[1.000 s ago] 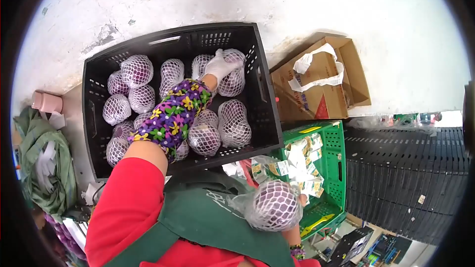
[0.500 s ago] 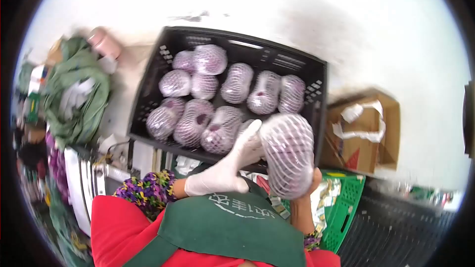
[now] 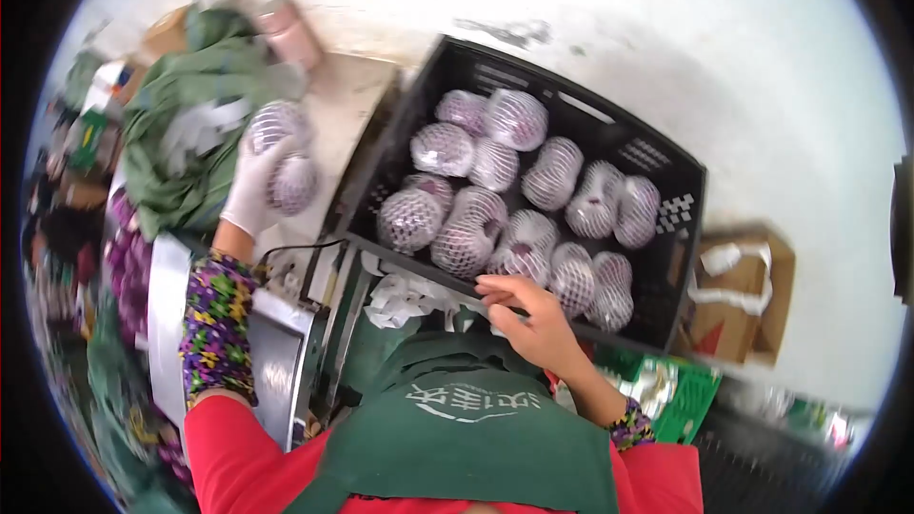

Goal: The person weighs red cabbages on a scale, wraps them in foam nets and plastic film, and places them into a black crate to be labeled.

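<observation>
My left hand (image 3: 249,192), in a white glove, is closed around a pack of purple produce (image 3: 293,183) in white foam netting. It is at the left, over the light worktop and beside a green cloth. My right hand (image 3: 533,321) is bare and holds nothing, its fingers slightly apart. Its fingertips overlap the near edge of a black plastic crate (image 3: 457,276). Inside the crate lie several similar netted purple packs (image 3: 554,173), shiny with clear film, in rough rows.
A green cloth bundle (image 3: 157,171) and a pink jar (image 3: 288,33) stand at the left by the worktop (image 3: 357,86). Near me is a metal-topped device (image 3: 284,352). Right of the crate are an open cardboard box (image 3: 766,324) and a green crate (image 3: 700,400).
The large pack from my right hand now appears among those at the crate's near right. My left hand has moved left and grips a pack. The view has shifted, placing the crate further right.
</observation>
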Motion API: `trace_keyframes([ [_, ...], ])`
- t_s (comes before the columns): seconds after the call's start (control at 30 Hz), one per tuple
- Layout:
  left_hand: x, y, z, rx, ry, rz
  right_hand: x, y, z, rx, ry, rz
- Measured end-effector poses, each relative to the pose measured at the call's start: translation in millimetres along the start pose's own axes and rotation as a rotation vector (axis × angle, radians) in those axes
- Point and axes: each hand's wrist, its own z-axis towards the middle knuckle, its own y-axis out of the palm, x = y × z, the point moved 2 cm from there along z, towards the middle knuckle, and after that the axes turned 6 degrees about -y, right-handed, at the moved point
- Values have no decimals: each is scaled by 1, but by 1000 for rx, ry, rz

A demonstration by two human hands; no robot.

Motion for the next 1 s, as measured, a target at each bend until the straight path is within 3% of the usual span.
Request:
trace_keyframes([
  [0.1, -86, -77, 121, 36, 231, 563, 10, 13, -24, 11, 117, -60],
  [0.13, -105, -90, 136, 160, 262, 805, 15, 14, -38, 64, 144, -78],
  [0.17, -132, -106, 156, 133, 269, 903, 21, 15, -55, 107, 226, -92],
  [0.23, -138, -123, 166, -95, 46, 456, 29, 15, -96, 234, 412, -124],
  [0.27, -145, -139, 179, -114, 57, 470, 34, 14, -121, 358, 491, -67],
  [0.3, -147, -154, 194, -10, 98, 720, 47, 12, -151, 436, 556, -58],
  [0.33, -134, -152, 186, 227, 268, 1039, 59, 9, -180, 521, 618, -46],
  [0.37, -126, -154, 194, 230, 479, 934, 67, 4, -205, 573, 630, -46],
  [0.4, -112, -161, 208, 154, 459, 982, 74, -2, -232, 671, 738, 21],
  [0.43, -108, -162, 226, 234, 770, 1016, 81, -4, -257, 776, 846, 93],
  [0.47, -34, -72, 132, 158, 590, 560, 86, -6, -276, 880, 909, 132],
  [0.5, -9, -20, 74, 43, 478, 281, 89, -8, -291, 999, 927, 203],
  [0.53, 22, 37, 1, -129, 442, 231, 90, -12, -301, 1108, 932, 274],
  [0.57, 29, 75, -55, -307, 627, 308, 88, -15, -306, 1143, 931, 273],
  [0.6, 30, 107, -102, -366, 607, 394, 86, -18, -308, 1157, 885, 284],
  [0.67, 4, 166, -195, -933, 414, 393, 83, -15, -314, 1175, 830, 307],
  [0.7, -12, 195, -239, -1277, 127, 271, 79, -14, -317, 1103, 797, 269],
  [0.77, -84, 249, -302, -1572, -274, 305, 75, -8, -327, 1011, 737, 233],
  [0.8, -142, 275, -325, -1600, -222, 253, 72, -4, -338, 1007, 731, 239],
  [0.9, -251, 356, -384, -1417, -185, 224, 61, 8, -374, 1038, 651, 205],
  [0.93, -287, 383, -387, -1395, 156, 512, 56, 12, -390, 1026, 652, 215],
  [0.97, -322, 401, -395, -1269, 291, 456, 50, 14, -407, 1056, 671, 155],
  [1.0, -314, 406, -404, -1254, 290, 465, 45, 15, -422, 1083, 686, 94],
])
